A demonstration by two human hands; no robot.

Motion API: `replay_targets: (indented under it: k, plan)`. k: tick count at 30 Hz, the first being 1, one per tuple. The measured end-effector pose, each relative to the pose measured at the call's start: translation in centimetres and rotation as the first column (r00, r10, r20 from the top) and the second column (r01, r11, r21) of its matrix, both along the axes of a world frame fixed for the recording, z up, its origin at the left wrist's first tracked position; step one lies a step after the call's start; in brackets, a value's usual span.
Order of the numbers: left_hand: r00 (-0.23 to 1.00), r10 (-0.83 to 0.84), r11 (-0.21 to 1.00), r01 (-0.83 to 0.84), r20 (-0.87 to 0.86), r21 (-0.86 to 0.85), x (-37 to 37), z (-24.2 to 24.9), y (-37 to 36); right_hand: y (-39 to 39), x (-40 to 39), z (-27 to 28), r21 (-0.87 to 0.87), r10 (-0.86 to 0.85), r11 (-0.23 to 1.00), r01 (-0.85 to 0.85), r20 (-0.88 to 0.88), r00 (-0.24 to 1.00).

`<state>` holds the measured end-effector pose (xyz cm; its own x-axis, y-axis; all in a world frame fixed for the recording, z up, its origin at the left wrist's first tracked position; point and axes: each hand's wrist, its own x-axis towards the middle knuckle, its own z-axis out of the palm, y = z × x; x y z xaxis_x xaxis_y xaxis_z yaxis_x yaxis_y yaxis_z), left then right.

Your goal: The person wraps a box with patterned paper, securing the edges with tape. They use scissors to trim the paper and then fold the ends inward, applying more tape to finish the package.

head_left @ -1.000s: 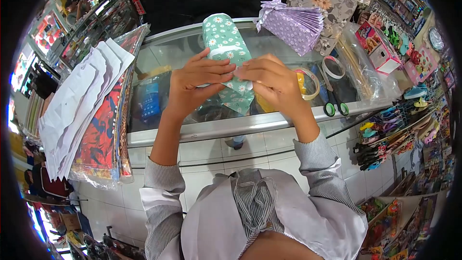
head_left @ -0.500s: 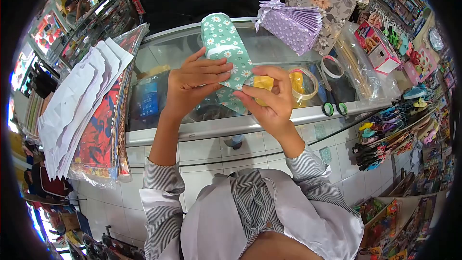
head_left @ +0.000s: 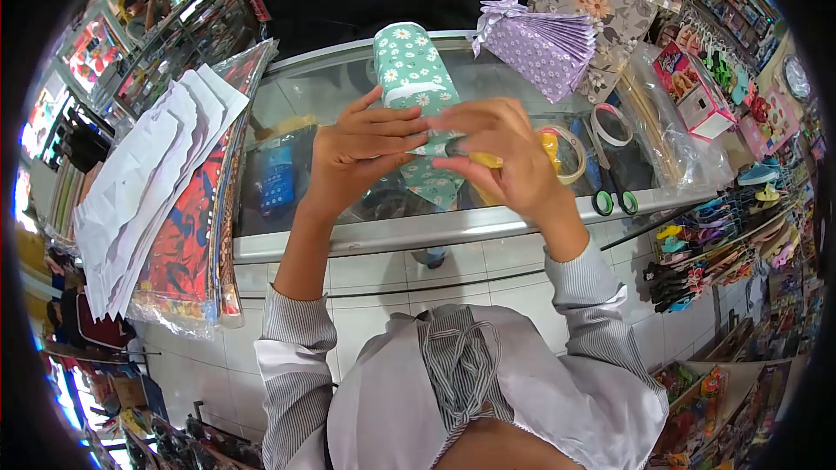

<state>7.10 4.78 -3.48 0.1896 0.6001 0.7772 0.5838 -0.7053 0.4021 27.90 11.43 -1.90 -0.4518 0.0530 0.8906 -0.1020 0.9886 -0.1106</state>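
A green daisy-patterned paper package (head_left: 409, 57) lies on the glass counter (head_left: 392, 233), its lower end folded, with a loose pointed flap (head_left: 433, 183) towards me. My left hand (head_left: 361, 141) rests on the package's left side, fingers stretched out and nearly flat. At its lower right end, my right hand (head_left: 501, 157) has thumb and fingers bent around the folded paper; their tips partly hide the fold. Just right of that hand are a roll of tape (head_left: 571, 157) and scissors with green-lined handles (head_left: 615, 200).
White paper sheets (head_left: 139, 183) lie over plastic-wrapped sheets at the left. Behind on the right stand a purple pleated paper package (head_left: 540, 48) and a grey floral one (head_left: 592, 9). A second tape roll (head_left: 611, 125), wooden sticks (head_left: 646, 122) and a pink box (head_left: 695, 91) sit at the right.
My right hand has turned, its fingers now bent over the package's lower end. The paper there is folded further inward. My left hand stays on the left side. The view has shifted slightly.
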Motion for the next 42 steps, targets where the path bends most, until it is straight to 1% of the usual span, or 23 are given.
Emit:
replay_targets:
  k: [1, 4, 7, 10, 13, 16, 18, 22, 25, 28, 31, 33, 34, 36, 39, 42]
  plan:
    - [1.000, 0.000, 1.000, 0.000, -0.003, -0.003, 0.0, 0.0, 0.0, 0.0, 0.1, 0.2, -0.004, -0.019, 1.000, 0.019, 0.041, 0.999]
    - [1.000, 0.002, 1.000, -0.003, -0.012, -0.008, 0.1, 0.3, 0.0, 0.4, 0.4, 0.4, 0.013, 0.084, 0.996, -0.085, 0.074, 0.994]
    - [1.000, 0.010, 1.000, -0.010, -0.010, -0.020, 0.1, 0.3, -0.1, 0.8, 0.1, 0.4, 0.135, 0.100, 0.985, -0.107, 0.062, 0.993]
    - [1.000, 0.011, 1.000, -0.011, 0.006, -0.018, 0.1, 0.2, -0.1, 0.8, 0.0, 0.3, 0.104, 0.062, 0.992, -0.076, 0.130, 0.990]
    - [1.000, 0.004, 1.000, -0.004, 0.022, 0.001, 0.0, 0.1, -0.1, 0.3, -0.3, 0.9, -0.071, 0.065, 0.996, -0.055, 0.148, 0.987]
    - [1.000, 0.017, 1.000, -0.017, 0.011, 0.001, 0.2, 0.1, -0.2, 0.5, -0.5, 0.6, 0.041, 0.010, 0.999, -0.015, 0.127, 0.992]
    - [1.000, 0.015, 1.000, -0.015, -0.002, 0.020, 0.2, 0.1, 0.0, 0.6, -0.4, 0.2, 0.082, 0.011, 0.996, -0.021, 0.129, 0.992]
    - [1.000, -0.007, 1.000, 0.007, 0.006, 0.007, -0.2, -0.1, 0.1, 1.1, -0.5, 0.1, 0.102, 0.078, 0.990, -0.092, 0.136, 0.988]
    - [0.999, -0.022, 1.000, 0.022, 0.047, -0.003, 0.0, -0.2, 0.1, 1.4, -0.6, 0.0, -0.006, 0.147, 0.989, -0.148, 0.141, 0.979]
    - [0.998, -0.029, 0.999, 0.030, 0.054, -0.016, 0.0, -0.1, 0.0, 1.3, -0.8, 0.0, -0.016, 0.177, 0.984, -0.176, 0.094, 0.980]
    - [0.999, -0.023, 0.999, 0.024, 0.038, -0.027, 0.0, 0.0, 0.0, 1.3, -0.9, 0.0, -0.040, 0.210, 0.978, -0.207, 0.093, 0.973]
    - [0.999, -0.023, 0.999, 0.025, 0.037, -0.029, -0.1, 0.0, 0.0, 1.6, -0.9, -0.2, -0.017, 0.210, 0.978, -0.210, 0.094, 0.973]
    - [1.000, -0.003, 1.000, 0.003, 0.015, -0.028, 0.0, 0.2, 0.0, 1.8, -0.9, -0.3, -0.005, 0.209, 0.978, -0.209, 0.094, 0.973]
    - [0.999, 0.036, 0.999, -0.037, -0.025, -0.023, 0.2, 0.6, -0.3, 1.6, -0.8, -0.4, -0.063, 0.172, 0.984, -0.166, 0.100, 0.980]
    - [0.987, 0.073, 0.996, -0.064, -0.144, 0.069, 0.2, 0.9, -0.5, 1.2, -0.8, -0.5, -0.142, 0.157, 0.979, -0.145, 0.077, 0.985]
    - [0.973, 0.125, 0.986, -0.100, -0.193, 0.136, 0.6, 1.5, -0.6, 0.9, -0.4, -0.4, -0.198, 0.118, 0.975, -0.106, 0.052, 0.992]
